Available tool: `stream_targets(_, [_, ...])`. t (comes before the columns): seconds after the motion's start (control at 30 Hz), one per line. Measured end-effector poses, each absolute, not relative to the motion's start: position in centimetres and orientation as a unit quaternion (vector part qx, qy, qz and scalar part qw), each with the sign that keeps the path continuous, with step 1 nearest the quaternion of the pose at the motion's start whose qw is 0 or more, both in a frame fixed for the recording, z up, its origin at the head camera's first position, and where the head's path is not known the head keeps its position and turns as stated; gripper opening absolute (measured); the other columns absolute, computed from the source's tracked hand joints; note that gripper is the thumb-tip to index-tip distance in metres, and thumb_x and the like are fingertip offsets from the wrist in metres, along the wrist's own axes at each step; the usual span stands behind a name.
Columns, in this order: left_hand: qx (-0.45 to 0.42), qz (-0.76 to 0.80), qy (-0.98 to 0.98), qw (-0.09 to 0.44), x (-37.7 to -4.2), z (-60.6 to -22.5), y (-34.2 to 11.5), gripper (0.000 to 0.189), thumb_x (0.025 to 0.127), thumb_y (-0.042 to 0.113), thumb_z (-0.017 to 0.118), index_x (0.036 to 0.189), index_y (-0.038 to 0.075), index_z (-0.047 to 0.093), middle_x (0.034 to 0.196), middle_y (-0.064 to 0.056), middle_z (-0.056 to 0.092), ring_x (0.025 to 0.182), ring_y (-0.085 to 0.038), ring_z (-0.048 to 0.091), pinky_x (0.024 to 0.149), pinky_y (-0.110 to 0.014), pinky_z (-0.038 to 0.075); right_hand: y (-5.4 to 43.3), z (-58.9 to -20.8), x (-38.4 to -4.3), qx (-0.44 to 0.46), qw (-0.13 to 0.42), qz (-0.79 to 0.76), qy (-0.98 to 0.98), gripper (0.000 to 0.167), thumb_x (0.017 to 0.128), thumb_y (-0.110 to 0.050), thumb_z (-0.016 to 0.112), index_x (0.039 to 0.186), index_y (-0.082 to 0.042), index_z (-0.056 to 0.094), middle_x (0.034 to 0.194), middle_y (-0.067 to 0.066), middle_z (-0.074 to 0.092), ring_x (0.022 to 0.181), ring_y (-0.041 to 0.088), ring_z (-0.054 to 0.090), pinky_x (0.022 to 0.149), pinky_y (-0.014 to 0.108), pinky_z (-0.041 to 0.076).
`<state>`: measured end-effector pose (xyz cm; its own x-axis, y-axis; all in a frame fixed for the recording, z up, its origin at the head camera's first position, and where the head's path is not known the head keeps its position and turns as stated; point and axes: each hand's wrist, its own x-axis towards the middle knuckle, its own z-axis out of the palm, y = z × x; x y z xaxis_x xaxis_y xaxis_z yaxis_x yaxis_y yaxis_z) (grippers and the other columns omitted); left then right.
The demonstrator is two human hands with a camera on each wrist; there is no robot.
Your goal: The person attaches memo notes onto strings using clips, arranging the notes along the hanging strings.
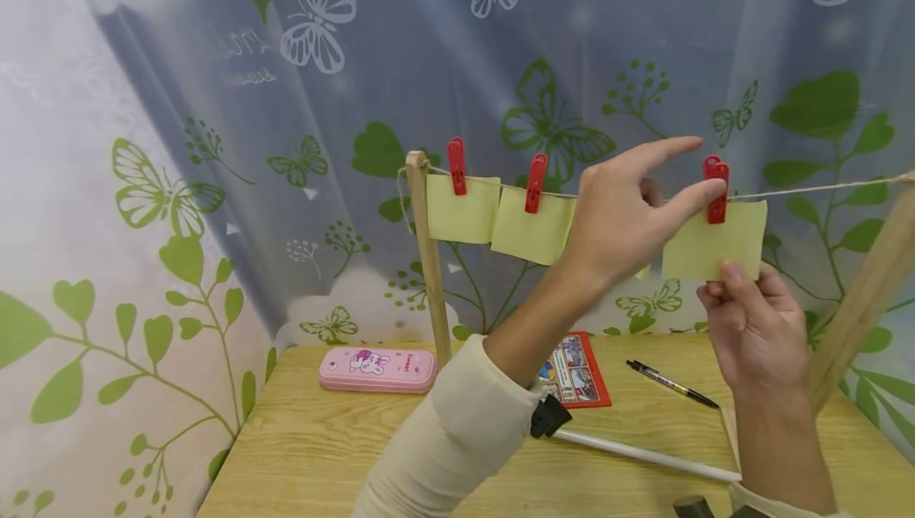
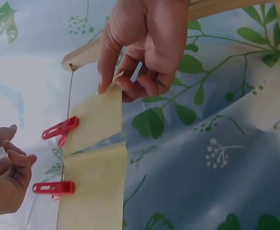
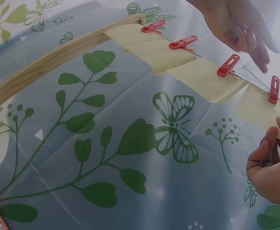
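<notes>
A yellow paper note (image 1: 696,248) hangs from a string by a red clothespin (image 1: 717,200) at the right of the row. My right hand (image 1: 761,323) pinches this note's lower edge between thumb and fingers, which the left wrist view also shows. Beside the clothespin, my left hand (image 1: 618,204) is raised with thumb and index finger spread apart. Its thumb overlaps the clothespin in the head view, while the left wrist view has the fingers (image 2: 17,163) apart from it. Further left hang more clipped notes (image 3: 204,79), partly hidden behind my left hand in the head view.
The string (image 1: 822,187) runs between a left wooden post (image 1: 426,264) and a right wooden post (image 1: 868,287). On the wooden table lie a pink pencil case (image 1: 377,369), a red-edged booklet (image 1: 582,371), a pen (image 1: 672,383) and a white rod (image 1: 650,454). A patterned curtain hangs behind.
</notes>
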<state>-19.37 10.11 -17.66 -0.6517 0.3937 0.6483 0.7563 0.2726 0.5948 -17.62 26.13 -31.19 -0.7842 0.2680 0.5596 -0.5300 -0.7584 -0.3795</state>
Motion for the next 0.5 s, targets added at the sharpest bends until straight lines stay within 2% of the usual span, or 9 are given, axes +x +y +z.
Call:
stream_targets(0.13, [-0.420, -0.496, -0.727, 0.221, -19.2, -18.6, 7.7, 0.038, 0.087, 0.019, 0.070, 0.123, 0.010, 0.063, 0.049, 0.001, 0.042, 0.042, -0.007, 0.036, 0.044, -0.016, 0.029, 26.6, -31.6, -17.7, 0.269, 0.194, 0.897, -0.291, 0.027, 0.097, 0.010, 0.034, 0.109, 0.009, 0.058, 0.084, 0.014, 0.064, 0.077, 0.020, 0.063, 0.077, 0.027, 0.051])
stream_targets(0.17, [-0.432, -0.504, -0.713, 0.226, -19.2, -19.0, 7.0, 0.037, 0.086, 0.017, 0.070, 0.122, 0.008, 0.063, 0.052, 0.000, 0.046, 0.042, -0.006, 0.036, 0.044, -0.016, 0.029, 26.8, -31.7, -17.8, 0.273, 0.185, 0.896, -0.297, 0.027, 0.098, 0.009, 0.033, 0.111, 0.008, 0.056, 0.086, 0.014, 0.064, 0.078, 0.020, 0.062, 0.077, 0.027, 0.050])
stream_targets(0.27, [-0.455, -0.525, -0.681, 0.231, -19.0, -20.4, 4.6, 0.034, 0.086, 0.009, 0.069, 0.118, 0.002, 0.064, 0.073, -0.006, 0.065, 0.041, -0.005, 0.036, 0.043, -0.018, 0.030, 27.5, -32.3, -18.0, 0.294, 0.153, 0.895, -0.300, 0.028, 0.098, 0.008, 0.030, 0.114, 0.008, 0.053, 0.093, 0.014, 0.061, 0.081, 0.022, 0.060, 0.078, 0.028, 0.048])
stream_targets(0.37, [-0.451, -0.542, -0.673, 0.224, -19.0, -22.3, 2.1, 0.030, 0.086, 0.006, 0.067, 0.115, 0.000, 0.064, 0.096, -0.012, 0.070, 0.042, -0.006, 0.036, 0.042, -0.020, 0.031, 28.1, -32.9, -18.0, 0.311, 0.140, 0.882, -0.325, 0.027, 0.099, 0.007, 0.029, 0.111, 0.008, 0.053, 0.100, 0.015, 0.062, 0.086, 0.022, 0.060, 0.079, 0.028, 0.047])
stream_targets(0.5, [-0.425, -0.549, -0.679, 0.238, -19.5, -25.7, -1.7, 0.021, 0.086, 0.003, 0.065, 0.107, 0.000, 0.066, 0.066, -0.009, 0.063, 0.043, -0.005, 0.034, 0.042, -0.022, 0.030, 28.6, -33.9, -17.9, 0.316, 0.140, 0.847, -0.403, 0.029, 0.097, 0.011, 0.031, 0.119, 0.008, 0.050, 0.113, 0.014, 0.061, 0.093, 0.021, 0.060, 0.078, 0.025, 0.047])
